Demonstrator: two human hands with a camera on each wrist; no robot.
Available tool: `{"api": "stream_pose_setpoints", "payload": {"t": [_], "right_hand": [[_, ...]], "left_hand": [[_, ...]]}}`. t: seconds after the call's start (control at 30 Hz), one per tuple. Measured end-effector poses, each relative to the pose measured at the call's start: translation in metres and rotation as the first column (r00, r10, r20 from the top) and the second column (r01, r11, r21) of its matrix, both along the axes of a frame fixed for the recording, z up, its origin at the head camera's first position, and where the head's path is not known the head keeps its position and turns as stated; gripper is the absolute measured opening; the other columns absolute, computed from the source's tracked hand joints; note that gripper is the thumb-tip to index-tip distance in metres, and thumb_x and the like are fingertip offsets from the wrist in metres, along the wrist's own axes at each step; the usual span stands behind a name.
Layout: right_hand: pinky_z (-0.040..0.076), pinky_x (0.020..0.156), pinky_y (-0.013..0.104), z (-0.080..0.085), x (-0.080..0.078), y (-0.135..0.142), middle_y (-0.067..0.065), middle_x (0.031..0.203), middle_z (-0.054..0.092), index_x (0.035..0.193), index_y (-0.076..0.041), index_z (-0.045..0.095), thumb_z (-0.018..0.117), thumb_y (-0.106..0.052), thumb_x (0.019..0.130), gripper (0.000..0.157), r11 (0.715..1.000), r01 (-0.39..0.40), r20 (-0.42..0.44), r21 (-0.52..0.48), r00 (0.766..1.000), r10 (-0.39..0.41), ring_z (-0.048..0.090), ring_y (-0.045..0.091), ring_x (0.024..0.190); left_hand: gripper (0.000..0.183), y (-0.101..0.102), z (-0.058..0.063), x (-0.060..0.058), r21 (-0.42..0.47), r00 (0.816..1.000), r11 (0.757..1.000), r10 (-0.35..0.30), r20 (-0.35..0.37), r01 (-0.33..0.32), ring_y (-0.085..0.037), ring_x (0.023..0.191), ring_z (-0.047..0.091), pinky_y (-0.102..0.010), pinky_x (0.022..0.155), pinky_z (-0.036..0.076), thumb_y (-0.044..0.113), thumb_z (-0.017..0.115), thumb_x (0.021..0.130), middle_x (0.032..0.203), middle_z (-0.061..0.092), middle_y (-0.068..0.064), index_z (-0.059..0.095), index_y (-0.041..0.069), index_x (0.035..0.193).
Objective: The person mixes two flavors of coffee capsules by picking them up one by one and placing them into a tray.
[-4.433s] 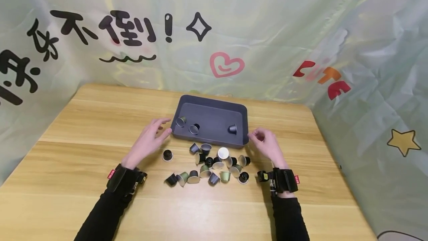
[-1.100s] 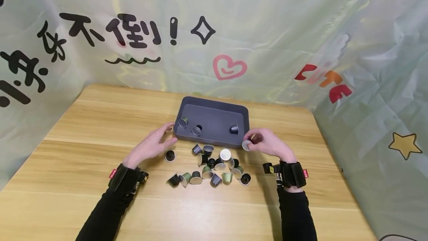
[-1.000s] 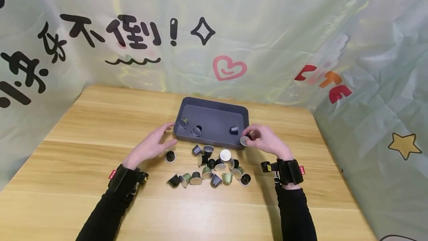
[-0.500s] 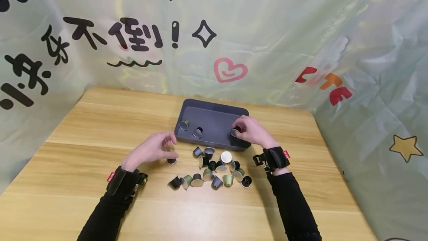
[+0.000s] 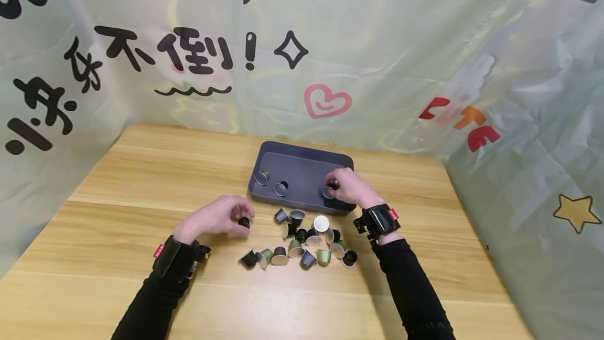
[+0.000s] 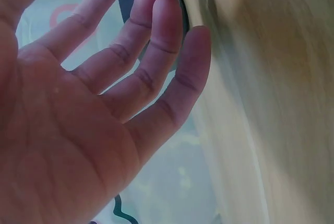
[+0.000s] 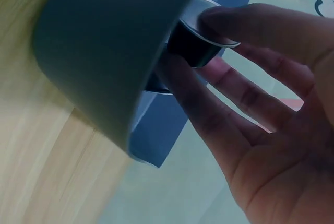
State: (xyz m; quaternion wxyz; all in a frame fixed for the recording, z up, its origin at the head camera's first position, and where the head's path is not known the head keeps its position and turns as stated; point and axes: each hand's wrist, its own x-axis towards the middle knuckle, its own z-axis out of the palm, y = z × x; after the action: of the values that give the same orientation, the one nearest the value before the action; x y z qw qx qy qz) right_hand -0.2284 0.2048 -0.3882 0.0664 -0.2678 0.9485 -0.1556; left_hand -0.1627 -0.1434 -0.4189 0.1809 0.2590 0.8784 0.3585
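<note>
Left hand (image 5: pixel 217 218): pinching a black capsule (image 5: pixel 244 222) near scattered capsules (image 5: pixel 296 249)
Right hand (image 5: pixel 351 187): grasping a silver-lidded capsule (image 7: pixel 193 41) over the tray (image 5: pixel 304 164)

Head view: bright, even light; pale glare on table (image 5: pixel 264 308), near side; soft shadow beside right sleeve (image 5: pixel 415 287). Left wrist view: dimmer, hazy; left hand (image 6: pixel 83 109) shaded, wood grain blurred. Right wrist view: dim, bluish; tray (image 7: pixel 104 41) side dark, right hand (image 7: pixel 282 151) soft-edged.
</note>
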Motion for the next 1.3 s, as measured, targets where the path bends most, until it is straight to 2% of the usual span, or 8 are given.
{"api": "stream_pose_setpoints", "payload": {"t": [0.2,0.37,0.5,0.7,0.9,1.07,1.3], "right_hand": [[0.058,0.084,0.041,-0.002,0.002,-0.001,0.013,0.102,0.075,0.105,-0.003,0.075,0.07,-0.002,0.086,0.019,1.0,0.025,0.008,0.005,1.0,-0.025,0.069,0.026,0.093],[0.06,0.085,0.043,-0.002,0.012,0.002,0.018,0.106,0.074,0.11,0.001,0.073,0.069,-0.004,0.089,0.022,0.994,0.048,-0.01,-0.102,0.999,-0.049,0.071,0.029,0.094],[0.059,0.085,0.045,-0.003,0.023,0.008,0.021,0.107,0.071,0.113,0.005,0.071,0.066,-0.004,0.092,0.023,0.968,0.081,-0.045,-0.238,0.995,-0.094,0.07,0.03,0.092],[0.06,0.086,0.047,-0.007,0.036,0.018,0.019,0.105,0.072,0.11,0.004,0.072,0.066,-0.003,0.093,0.019,0.902,0.144,-0.104,-0.407,0.974,-0.202,0.068,0.028,0.091],[0.061,0.084,0.046,-0.016,0.043,0.027,0.017,0.105,0.073,0.109,0.003,0.072,0.064,0.001,0.092,0.018,0.847,0.153,-0.142,-0.509,0.956,-0.258,0.068,0.026,0.09],[0.061,0.083,0.049,-0.025,0.045,0.033,0.018,0.107,0.073,0.109,0.003,0.072,0.063,0.003,0.092,0.019,0.833,0.146,-0.154,-0.534,0.952,-0.265,0.068,0.028,0.091],[0.06,0.086,0.053,-0.029,0.046,0.036,0.018,0.108,0.072,0.109,0.004,0.072,0.062,0.003,0.093,0.019,0.827,0.158,-0.128,-0.539,0.955,-0.266,0.068,0.029,0.093]], "left_hand": [[0.036,0.001,-0.002,0.0,-0.011,1.0,1.0,0.0,0.012,0.0,-0.017,0.092,0.06,-0.037,0.088,0.055,0.01,0.084,0.077,0.098,0.068,-0.006,0.069,0.006,0.109],[0.036,0.002,-0.003,-0.001,-0.026,1.0,1.0,0.006,0.028,-0.005,-0.017,0.091,0.059,-0.036,0.086,0.054,0.006,0.083,0.076,0.097,0.068,-0.006,0.069,0.005,0.11],[0.037,0.002,-0.004,0.0,-0.035,1.0,0.999,0.004,0.02,-0.004,-0.017,0.091,0.06,-0.038,0.087,0.054,0.004,0.083,0.076,0.098,0.069,-0.006,0.069,0.004,0.11],[0.037,0.003,-0.005,0.0,-0.042,1.0,0.999,0.001,0.007,0.0,-0.018,0.091,0.06,-0.037,0.086,0.055,0.002,0.082,0.075,0.099,0.071,-0.007,0.07,0.003,0.11],[0.033,0.003,-0.005,0.0,-0.055,1.0,0.998,0.009,0.002,-0.008,-0.016,0.087,0.058,-0.031,0.081,0.052,0.001,0.081,0.076,0.096,0.07,-0.006,0.071,0.003,0.107],[0.031,0.003,-0.006,0.0,-0.058,1.0,0.998,0.019,0.013,-0.018,-0.017,0.086,0.056,-0.028,0.078,0.049,0.001,0.08,0.076,0.094,0.068,-0.005,0.072,0.005,0.105],[0.027,0.003,-0.007,0.0,-0.072,1.0,0.997,0.015,-0.013,-0.016,-0.016,0.085,0.056,-0.027,0.077,0.048,0.004,0.079,0.08,0.095,0.066,-0.005,0.072,0.007,0.106]]}}
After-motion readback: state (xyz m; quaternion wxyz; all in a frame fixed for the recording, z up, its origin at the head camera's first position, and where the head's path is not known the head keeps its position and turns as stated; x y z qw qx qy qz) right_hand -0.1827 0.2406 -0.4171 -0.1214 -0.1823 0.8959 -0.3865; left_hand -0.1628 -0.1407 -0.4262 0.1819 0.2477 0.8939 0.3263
